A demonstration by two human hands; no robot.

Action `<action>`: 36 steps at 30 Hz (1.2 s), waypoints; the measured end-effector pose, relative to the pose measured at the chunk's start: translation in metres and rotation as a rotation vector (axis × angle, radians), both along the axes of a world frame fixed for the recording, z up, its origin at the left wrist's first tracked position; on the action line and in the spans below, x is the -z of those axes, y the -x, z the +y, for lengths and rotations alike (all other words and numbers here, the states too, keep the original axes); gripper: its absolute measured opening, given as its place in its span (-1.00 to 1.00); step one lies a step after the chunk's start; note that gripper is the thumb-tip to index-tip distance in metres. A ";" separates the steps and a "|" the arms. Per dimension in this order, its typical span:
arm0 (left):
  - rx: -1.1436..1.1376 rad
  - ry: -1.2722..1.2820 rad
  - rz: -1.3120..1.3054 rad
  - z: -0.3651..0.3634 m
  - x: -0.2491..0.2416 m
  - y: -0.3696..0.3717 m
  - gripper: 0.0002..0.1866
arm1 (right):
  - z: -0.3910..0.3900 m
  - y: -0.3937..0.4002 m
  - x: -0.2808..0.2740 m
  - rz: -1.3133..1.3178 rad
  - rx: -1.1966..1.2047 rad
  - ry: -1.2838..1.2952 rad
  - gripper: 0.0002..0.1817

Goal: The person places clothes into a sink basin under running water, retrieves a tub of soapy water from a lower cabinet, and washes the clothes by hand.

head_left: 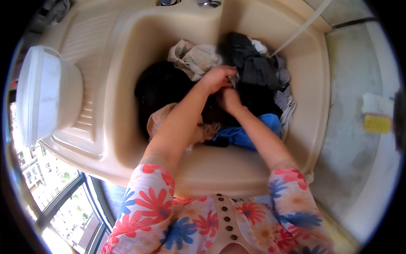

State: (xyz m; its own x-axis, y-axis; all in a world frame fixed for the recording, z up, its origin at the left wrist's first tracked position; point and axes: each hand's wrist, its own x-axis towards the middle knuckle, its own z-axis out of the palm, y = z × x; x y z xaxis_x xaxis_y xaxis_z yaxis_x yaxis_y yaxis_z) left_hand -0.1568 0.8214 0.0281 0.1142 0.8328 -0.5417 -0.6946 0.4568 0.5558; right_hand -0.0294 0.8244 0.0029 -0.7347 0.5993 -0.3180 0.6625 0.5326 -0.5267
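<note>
Both arms reach into a beige sink [198,167] full of clothes. My left hand [218,79] is closed at the middle of the heap, its fingers on a small bit of greyish cloth [234,79]. Just below and right of it, my right hand [229,100] is partly hidden by dark cloth and its fingers cannot be made out. Around the hands lie a black garment [163,84], a cream garment [196,59], dark grey cloth [256,65], a blue garment [241,136] and a tan piece [158,118].
A white tub [40,95] stands on the ribbed drainboard [86,38] at the left. The tap base [209,3] is at the top edge. On the right ledge sits a yellow sponge or brush [377,123]. A window [69,211] is at the lower left.
</note>
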 end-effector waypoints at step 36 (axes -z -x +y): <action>1.344 -0.241 1.651 -0.048 0.007 -0.029 -0.65 | 0.022 0.002 0.078 -0.007 0.139 -0.008 -0.66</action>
State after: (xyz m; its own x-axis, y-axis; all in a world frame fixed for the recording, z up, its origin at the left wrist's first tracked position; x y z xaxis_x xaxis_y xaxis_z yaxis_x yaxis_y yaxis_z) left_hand -0.1275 0.7736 0.0214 0.1992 0.7212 -0.6634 0.9640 -0.0225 0.2649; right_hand -0.0313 0.8466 -0.0747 -0.6419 0.6978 -0.3177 0.7339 0.4392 -0.5181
